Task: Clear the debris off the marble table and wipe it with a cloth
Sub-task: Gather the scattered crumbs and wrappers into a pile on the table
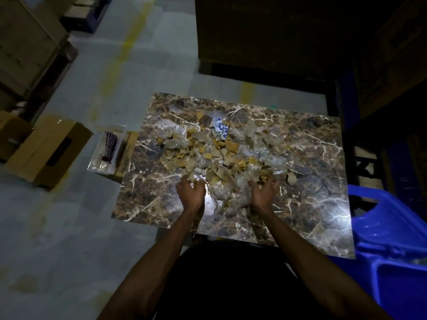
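Note:
A dark brown marble table [307, 204] with white veins carries a pile of debris [215, 153]: torn cardboard scraps, crumpled clear plastic and a blue-and-white paper piece [220, 129]. My left hand [190, 192] and my right hand [264, 192] sit at the near edge of the pile, fingers curled into it from both sides. A bunch of clear plastic [227, 197] lies between them. A folded striped cloth in a clear bag [111, 148] lies off the table's left edge.
A blue plastic bin [397, 248] stands at the table's right front corner. A brown cardboard box [49, 151] lies on the grey floor at left. Dark shelving and stacked boxes rise behind and to the right of the table.

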`<state>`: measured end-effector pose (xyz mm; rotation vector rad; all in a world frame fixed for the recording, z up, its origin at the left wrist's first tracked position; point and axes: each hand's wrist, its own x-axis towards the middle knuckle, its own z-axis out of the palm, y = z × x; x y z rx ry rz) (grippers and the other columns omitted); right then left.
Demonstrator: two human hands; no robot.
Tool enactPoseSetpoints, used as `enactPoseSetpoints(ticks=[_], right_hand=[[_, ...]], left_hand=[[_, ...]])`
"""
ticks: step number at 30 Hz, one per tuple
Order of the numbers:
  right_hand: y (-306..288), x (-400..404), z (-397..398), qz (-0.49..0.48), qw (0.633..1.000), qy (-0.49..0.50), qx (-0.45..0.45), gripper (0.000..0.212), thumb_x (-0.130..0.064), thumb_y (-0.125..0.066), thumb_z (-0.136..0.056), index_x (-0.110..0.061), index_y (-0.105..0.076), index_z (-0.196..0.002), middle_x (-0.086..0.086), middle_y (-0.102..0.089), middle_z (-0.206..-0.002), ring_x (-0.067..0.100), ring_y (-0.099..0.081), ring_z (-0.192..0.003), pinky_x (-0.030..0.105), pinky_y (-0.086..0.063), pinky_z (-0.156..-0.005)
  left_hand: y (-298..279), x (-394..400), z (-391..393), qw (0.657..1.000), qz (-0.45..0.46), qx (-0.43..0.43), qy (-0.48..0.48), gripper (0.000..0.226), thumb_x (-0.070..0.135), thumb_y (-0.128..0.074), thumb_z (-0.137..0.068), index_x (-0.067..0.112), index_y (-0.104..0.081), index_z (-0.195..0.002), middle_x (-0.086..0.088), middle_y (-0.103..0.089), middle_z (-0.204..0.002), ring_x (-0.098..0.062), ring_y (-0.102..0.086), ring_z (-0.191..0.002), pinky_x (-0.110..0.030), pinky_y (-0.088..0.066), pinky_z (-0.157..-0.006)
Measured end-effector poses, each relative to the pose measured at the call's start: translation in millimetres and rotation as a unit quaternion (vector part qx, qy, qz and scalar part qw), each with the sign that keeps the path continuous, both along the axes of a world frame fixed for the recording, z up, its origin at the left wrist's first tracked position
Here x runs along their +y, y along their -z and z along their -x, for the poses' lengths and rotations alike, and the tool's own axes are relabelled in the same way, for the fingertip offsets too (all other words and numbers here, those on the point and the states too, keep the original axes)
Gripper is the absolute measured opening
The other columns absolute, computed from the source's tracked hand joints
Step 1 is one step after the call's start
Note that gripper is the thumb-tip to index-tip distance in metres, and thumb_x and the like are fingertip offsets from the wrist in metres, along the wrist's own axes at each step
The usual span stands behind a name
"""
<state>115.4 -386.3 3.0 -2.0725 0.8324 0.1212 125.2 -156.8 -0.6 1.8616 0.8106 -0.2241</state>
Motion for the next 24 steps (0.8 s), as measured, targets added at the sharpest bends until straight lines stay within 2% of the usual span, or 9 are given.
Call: enactPoseSetpoints(ticks=[2, 4, 7, 10, 15, 17, 20, 22, 24], right_hand=[[-5.8, -10.7, -5.6, 0.035, 0.999, 0.011, 0.002, 0.085, -0.041, -0.076, -0.090, -0.012, -0.032, -0.157, 0.020, -0.010, -0.166, 0.043, -0.013, -0.153, 0.055, -0.026, -0.120], [-8.3, -19.1, -18.1, 0.054, 0.998, 0.009, -0.004, 0.083, -0.038, -0.077, -0.089, -0.023, -0.032, -0.157, 0.019, -0.013, -0.164, 0.044, -0.016, -0.150, 0.058, -0.029, -0.116], [-4.4, -25.4, -39.0, -0.009, 1.000, 0.008, 0.018, 0.086, -0.041, -0.075, -0.091, -0.037, -0.023, -0.159, 0.016, -0.001, -0.169, 0.044, -0.003, -0.154, 0.064, -0.019, -0.122], [2.4, -21.1, -47.0, -0.031, 0.995, -0.060, 0.076, 0.087, -0.048, -0.067, -0.096, -0.039, -0.013, -0.164, 0.016, 0.007, -0.172, 0.042, 0.009, -0.157, 0.065, -0.003, -0.124], [14.8, -10.7, -44.2, -0.040, 0.985, -0.151, 0.078, 0.074, -0.060, -0.062, -0.094, -0.044, -0.028, -0.159, 0.008, -0.007, -0.171, 0.041, -0.003, -0.156, 0.066, -0.015, -0.123], [11.0, -9.4, -39.9, -0.015, 0.985, -0.157, 0.064, 0.067, -0.066, -0.060, -0.091, -0.047, -0.039, -0.152, 0.007, -0.020, -0.161, 0.040, -0.015, -0.151, 0.063, -0.027, -0.119], [-12.4, -15.0, -39.9, 0.067, 0.990, -0.124, -0.023, 0.051, -0.054, -0.064, -0.096, -0.034, -0.055, -0.142, 0.009, -0.031, -0.142, 0.032, -0.029, -0.135, 0.052, -0.041, -0.105], [-21.0, -22.9, -47.4, 0.110, 0.985, -0.117, -0.057, 0.050, -0.052, -0.064, -0.096, -0.031, -0.055, -0.140, 0.010, -0.031, -0.142, 0.032, -0.029, -0.135, 0.057, -0.040, -0.107], [-15.3, -31.2, -63.9, 0.122, 0.985, -0.116, -0.035, 0.056, -0.057, -0.061, -0.096, -0.035, -0.049, -0.146, 0.015, -0.023, -0.157, 0.040, -0.020, -0.146, 0.066, -0.030, -0.114]], left_hand=[[4.6, 8.8, -9.6, 0.999, -0.035, 0.008, -0.005, 0.074, 0.042, -0.075, -0.081, 0.017, -0.047, -0.144, -0.018, -0.045, -0.143, -0.035, -0.050, -0.127, -0.045, -0.048, -0.104], [1.4, 14.0, -23.9, 0.997, -0.062, 0.038, 0.011, 0.084, 0.040, -0.077, -0.087, 0.014, -0.036, -0.155, -0.020, -0.032, -0.154, -0.040, -0.035, -0.140, -0.050, -0.036, -0.115], [3.3, 13.3, -46.1, 0.995, -0.052, 0.067, 0.044, 0.089, 0.044, -0.073, -0.088, 0.018, -0.027, -0.160, -0.021, -0.021, -0.163, -0.043, -0.026, -0.148, -0.054, -0.027, -0.121], [14.9, 2.8, -52.6, 0.989, -0.072, 0.100, 0.087, 0.080, 0.046, -0.070, -0.089, 0.025, -0.033, -0.157, -0.016, -0.019, -0.166, -0.043, -0.017, -0.150, -0.056, -0.021, -0.122], [21.4, -18.8, -50.9, 0.992, -0.032, 0.083, 0.093, 0.075, 0.045, -0.071, -0.088, 0.026, -0.040, -0.153, -0.013, -0.027, -0.162, -0.040, -0.021, -0.147, -0.056, -0.024, -0.121], [16.4, -22.9, -49.2, 0.991, -0.052, 0.082, 0.094, 0.071, 0.047, -0.070, -0.090, 0.026, -0.042, -0.152, -0.011, -0.029, -0.161, -0.040, -0.021, -0.148, -0.056, -0.021, -0.121], [7.7, -17.4, -53.2, 0.988, -0.133, 0.036, 0.064, 0.070, 0.050, -0.069, -0.089, 0.025, -0.045, -0.151, -0.010, -0.027, -0.163, -0.040, -0.015, -0.152, -0.060, -0.013, -0.121], [5.6, -9.5, -61.7, 0.983, -0.174, 0.007, 0.062, 0.074, 0.048, -0.068, -0.091, 0.025, -0.040, -0.154, -0.010, -0.020, -0.167, -0.039, -0.005, -0.155, -0.061, -0.007, -0.123], [2.8, -3.4, -76.2, 0.982, -0.179, 0.011, 0.067, 0.082, 0.049, -0.068, -0.091, 0.027, -0.029, -0.160, -0.010, -0.011, -0.170, -0.037, 0.002, -0.157, -0.060, -0.005, -0.123]])
